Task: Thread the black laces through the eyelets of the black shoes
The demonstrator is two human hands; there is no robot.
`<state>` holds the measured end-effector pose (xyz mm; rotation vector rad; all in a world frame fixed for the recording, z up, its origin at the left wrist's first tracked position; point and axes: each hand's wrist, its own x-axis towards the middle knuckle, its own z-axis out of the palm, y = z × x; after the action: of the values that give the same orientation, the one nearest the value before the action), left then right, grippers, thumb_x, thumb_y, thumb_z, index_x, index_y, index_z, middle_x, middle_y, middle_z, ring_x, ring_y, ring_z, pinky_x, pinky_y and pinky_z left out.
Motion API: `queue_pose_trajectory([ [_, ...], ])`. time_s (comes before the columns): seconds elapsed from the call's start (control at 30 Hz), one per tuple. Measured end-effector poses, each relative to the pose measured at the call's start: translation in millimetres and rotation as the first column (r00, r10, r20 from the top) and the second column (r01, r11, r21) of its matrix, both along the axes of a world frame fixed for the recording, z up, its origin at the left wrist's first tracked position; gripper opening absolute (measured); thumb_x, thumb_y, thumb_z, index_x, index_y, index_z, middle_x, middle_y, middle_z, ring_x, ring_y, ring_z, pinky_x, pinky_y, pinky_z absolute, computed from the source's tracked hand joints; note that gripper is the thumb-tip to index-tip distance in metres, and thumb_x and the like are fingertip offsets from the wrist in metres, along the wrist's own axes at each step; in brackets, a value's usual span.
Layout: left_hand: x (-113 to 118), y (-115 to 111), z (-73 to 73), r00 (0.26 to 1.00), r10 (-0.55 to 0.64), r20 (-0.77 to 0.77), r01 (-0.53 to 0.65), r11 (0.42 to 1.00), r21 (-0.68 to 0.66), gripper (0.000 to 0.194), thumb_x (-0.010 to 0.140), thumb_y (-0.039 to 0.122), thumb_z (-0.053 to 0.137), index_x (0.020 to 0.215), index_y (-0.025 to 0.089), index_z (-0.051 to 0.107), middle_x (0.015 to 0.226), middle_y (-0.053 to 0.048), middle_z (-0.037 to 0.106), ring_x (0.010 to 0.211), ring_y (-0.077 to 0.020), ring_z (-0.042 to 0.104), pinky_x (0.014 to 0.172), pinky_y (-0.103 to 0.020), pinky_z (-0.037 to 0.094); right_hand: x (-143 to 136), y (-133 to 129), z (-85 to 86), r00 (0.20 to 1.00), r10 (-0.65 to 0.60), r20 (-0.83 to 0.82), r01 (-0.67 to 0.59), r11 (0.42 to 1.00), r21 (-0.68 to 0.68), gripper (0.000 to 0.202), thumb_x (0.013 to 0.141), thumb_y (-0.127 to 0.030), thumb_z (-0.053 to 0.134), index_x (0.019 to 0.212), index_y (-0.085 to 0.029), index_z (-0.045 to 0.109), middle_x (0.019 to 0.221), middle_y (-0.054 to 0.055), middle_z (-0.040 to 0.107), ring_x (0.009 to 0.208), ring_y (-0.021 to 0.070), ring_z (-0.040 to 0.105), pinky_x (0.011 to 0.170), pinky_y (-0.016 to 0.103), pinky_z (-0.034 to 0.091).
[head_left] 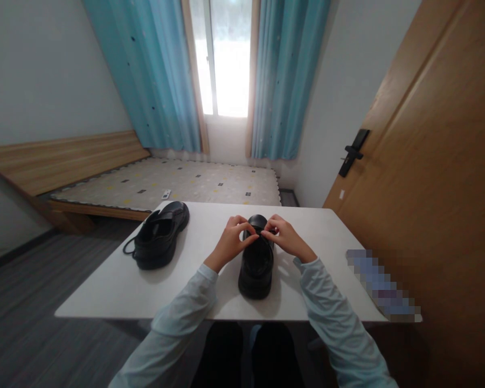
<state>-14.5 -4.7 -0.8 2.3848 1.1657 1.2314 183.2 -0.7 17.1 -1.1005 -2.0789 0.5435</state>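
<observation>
A black shoe (257,269) stands on the white table in front of me, its heel toward me and its toe pointing away. My left hand (235,240) reaches over its left side, thumb and forefinger pinched at the throat of the shoe. From the right, my right hand (285,235) pinches at the same spot, its fingertips close to the left ones. Both seem to hold the thin black shoelace, hard to make out against the dark upper. A second black shoe (157,237) rests at the table's left, a dark loop sticking out beside its heel.
The white table (210,215) has a blurred flat item (382,285) along its right edge. Beyond it is a bed (194,180) with a small white object (166,194) on it. A wooden door (428,161) stands close on the right. Blue curtains (286,81) flank the window.
</observation>
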Motion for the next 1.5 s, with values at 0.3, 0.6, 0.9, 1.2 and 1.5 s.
queue_pose_trajectory([
  [0.3, -8.5, 8.8, -3.6, 1.0, -0.014, -0.023, 0.013, 0.999, -0.036, 0.009, 0.084, 0.027, 0.06, 0.082, 0.018, 0.061, 0.092, -0.006, 0.054, 0.096, -0.021, 0.049, 0.09, -0.038, 0.041, 8.5, -0.2, 4.5, 0.999, 0.026, -0.024, -0.027, 0.999, -0.027, 0.016, 0.08, -0.027, 0.063, 0.069, -0.016, 0.059, 0.083, 0.002, 0.05, 0.068, 0.0111, 0.05, 0.066, 0.026, 0.044],
  [0.6, -24.0, 11.0, 0.6, 0.995, -0.101, -0.009, 0.097, 0.967, -0.235, 0.012, 0.086, 0.027, 0.052, 0.081, 0.017, 0.057, 0.087, -0.005, 0.056, 0.085, -0.0179, 0.053, 0.078, -0.032, 0.046, 19.1, -0.7, 9.2, 0.999, 0.032, -0.006, -0.032, 0.998, -0.057, 0.018, 0.075, -0.026, 0.066, 0.063, -0.015, 0.059, 0.083, 0.002, 0.053, 0.067, 0.011, 0.051, 0.064, 0.027, 0.045],
  [0.9, -30.2, 9.0, 1.2, 0.986, -0.16, -0.045, 0.136, 0.932, -0.336, 0.019, 0.087, 0.034, 0.048, 0.078, 0.018, 0.055, 0.082, -0.003, 0.059, 0.078, -0.0161, 0.053, 0.073, -0.029, 0.046, 24.9, 1.7, 3.9, 0.997, 0.075, 0.011, -0.074, 0.992, -0.099, 0.015, 0.072, -0.023, 0.066, 0.061, -0.015, 0.059, 0.08, 0.002, 0.055, 0.065, 0.0106, 0.052, 0.062, 0.026, 0.045],
  [1.2, -37.5, 9.4, 0.2, 0.974, -0.209, -0.09, 0.149, 0.884, -0.443, 0.023, 0.086, 0.039, 0.048, 0.081, 0.018, 0.057, 0.082, -0.003, 0.063, 0.077, -0.0155, 0.055, 0.071, -0.028, 0.045, 25.9, -2.4, 9.0, 0.988, 0.137, 0.078, -0.124, 0.981, -0.15, 0.016, 0.069, -0.015, 0.062, 0.057, -0.016, 0.053, 0.066, -0.001, 0.053, 0.06, 0.01, 0.047, 0.057, 0.023, 0.039],
  [1.5, -22.3, 2.3, 10.3, 0.991, -0.134, -0.012, 0.12, 0.921, -0.37, 0.02, 0.081, 0.038, 0.054, 0.082, 0.018, 0.057, 0.084, -0.003, 0.064, 0.077, -0.0158, 0.059, 0.068, -0.028, 0.048, 22.7, -0.3, 4.9, 0.986, 0.147, 0.085, -0.124, 0.964, -0.234, 0.016, 0.075, -0.024, 0.06, 0.063, -0.016, 0.053, 0.06, -0.003, 0.052, 0.057, 0.0098, 0.046, 0.054, 0.022, 0.036],
])
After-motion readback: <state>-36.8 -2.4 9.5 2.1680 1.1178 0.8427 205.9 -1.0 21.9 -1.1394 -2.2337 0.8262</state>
